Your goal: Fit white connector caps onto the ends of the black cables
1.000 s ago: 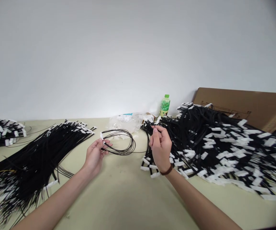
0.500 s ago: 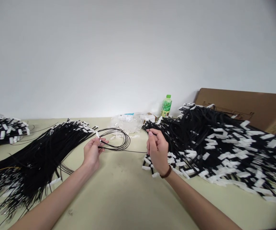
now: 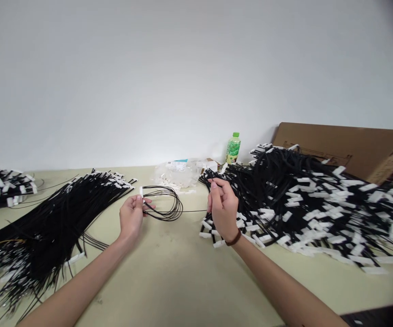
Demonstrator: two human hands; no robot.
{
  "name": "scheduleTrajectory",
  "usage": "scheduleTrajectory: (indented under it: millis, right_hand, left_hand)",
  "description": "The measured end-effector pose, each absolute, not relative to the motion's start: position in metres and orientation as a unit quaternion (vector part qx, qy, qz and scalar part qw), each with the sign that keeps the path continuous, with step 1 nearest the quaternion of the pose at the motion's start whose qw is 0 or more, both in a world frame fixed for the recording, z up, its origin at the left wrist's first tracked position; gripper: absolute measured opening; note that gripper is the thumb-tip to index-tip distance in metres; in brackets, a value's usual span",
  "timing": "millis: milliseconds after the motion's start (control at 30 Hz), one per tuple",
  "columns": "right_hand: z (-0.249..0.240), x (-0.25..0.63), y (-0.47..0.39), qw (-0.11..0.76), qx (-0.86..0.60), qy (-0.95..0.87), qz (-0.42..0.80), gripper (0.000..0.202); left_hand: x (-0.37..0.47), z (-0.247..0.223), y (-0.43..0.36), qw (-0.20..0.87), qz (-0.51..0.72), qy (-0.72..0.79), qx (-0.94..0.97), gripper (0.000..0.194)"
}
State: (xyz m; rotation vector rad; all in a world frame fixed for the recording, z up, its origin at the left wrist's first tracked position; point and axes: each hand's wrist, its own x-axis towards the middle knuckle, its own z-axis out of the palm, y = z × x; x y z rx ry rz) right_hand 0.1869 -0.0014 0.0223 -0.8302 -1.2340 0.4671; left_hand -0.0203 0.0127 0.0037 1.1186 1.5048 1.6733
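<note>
A coil of thin black cable [image 3: 169,203] hangs in loops from my left hand [image 3: 132,215], whose thumb and fingers pinch it beside a white tag [image 3: 141,191]. From the coil a single black strand [image 3: 194,211] runs right to my right hand [image 3: 222,206]. The fingers of that hand are closed around the strand, and its end is hidden in them. Just right of my right hand lies a large heap of black cables with white tags [image 3: 274,181]. Left of my left hand is a long bundle of black cables [image 3: 67,206].
Against the wall stand a green-capped bottle [image 3: 233,149] and a clear plastic bag [image 3: 176,173] with small white pieces. A cardboard box [image 3: 339,147] is behind the right heap. Another bundle of tagged cables [image 3: 5,186] lies at the far left of the table [image 3: 169,277].
The coil in my left hand looks rounder and hangs slightly lower, its white tag now more upright. The whole view has shifted slightly. Both hands keep their grip.
</note>
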Motion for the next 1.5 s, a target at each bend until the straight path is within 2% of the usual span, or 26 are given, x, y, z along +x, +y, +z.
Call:
scheduleTrajectory:
  millis: [133,467,900,1167,1300,1500]
  right_hand:
    - [0.02,0.187,0.0,0.704,-0.386,-0.566,0.188,0.024]
    - [0.015,0.187,0.002,0.687,-0.398,-0.597,0.116,0.023]
    - [0.015,0.188,0.002,0.673,-0.404,-0.611,0.099,0.024]
    - [0.015,0.186,0.002,0.668,-0.395,-0.624,0.097,0.023]
    - [0.015,0.185,0.001,0.658,-0.396,-0.634,0.098,0.025]
    - [0.019,0.185,-0.001,0.659,-0.401,-0.633,0.066,0.024]
  left_hand:
    - [-0.019,0.003,0.013,0.307,0.645,0.554,0.428,0.025]
    - [-0.011,-0.001,0.006,0.441,0.651,0.522,0.331,0.017]
    - [-0.012,0.009,0.005,0.487,0.666,0.472,0.31,0.014]
    - [-0.022,0.027,0.011,0.505,0.691,0.442,0.269,0.021]
    - [-0.025,0.032,0.009,0.47,0.715,0.42,0.304,0.016]
    - [-0.022,0.015,0.008,0.475,0.689,0.45,0.312,0.009]
